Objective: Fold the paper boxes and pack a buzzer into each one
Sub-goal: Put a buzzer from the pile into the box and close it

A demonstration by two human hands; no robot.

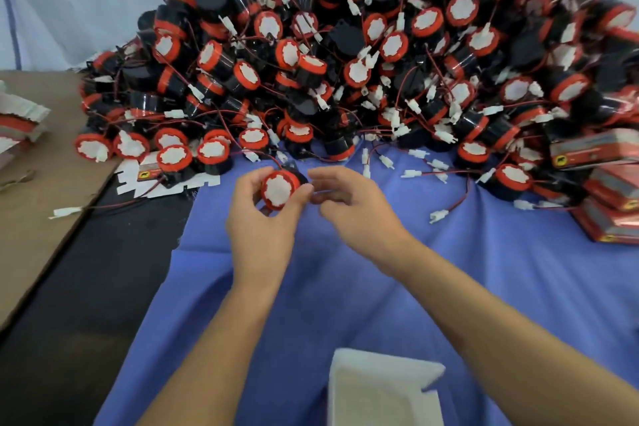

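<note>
I'm gripping a round, black, red-rimmed buzzer (280,188) in my left hand (259,221) just before the buzzer heap (345,55); my right hand (349,204) is hovering alongside, hold unclear. Few red cardboard boxes (608,183) are sitting, seemingly packed, right of it.

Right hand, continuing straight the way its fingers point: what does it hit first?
Most likely the buzzer gripped by the left hand, just ahead of the right hand; blur hides whether they touch.

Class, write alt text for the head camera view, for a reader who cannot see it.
A person's left hand holds a red-and-black buzzer over a blue cloth, the right hand close beside it. Behind lies a pile of wired buzzers; a white open box sits nearest the camera.
</note>
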